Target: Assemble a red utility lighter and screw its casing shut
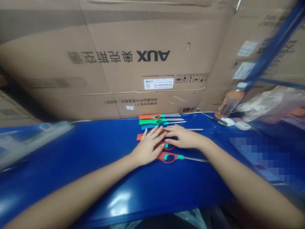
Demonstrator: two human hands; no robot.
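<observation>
Several long-necked gas lighters lie in a row on the blue table, their metal tubes pointing right. At the back are an orange lighter (149, 116), a green lighter (148, 122) and a blue lighter (145, 127). Closer to me are an orange-red lighter (138, 137), a red lighter (170, 146) and the nearest red lighter (164, 158). My left hand (149, 148) rests over the handles of the nearer ones, fingers spread. From the right, my right hand (183, 136) reaches over the same lighters with fingers extended, its fingertips meeting my left hand. Both hands partly cover the middle lighters.
Large cardboard boxes (114, 76) stand behind the blue table (100, 178). At the right are an orange drink bottle (228, 103), a screwdriver (219, 121) and plastic bags (269, 101). A clear plastic package (35, 140) lies at the left.
</observation>
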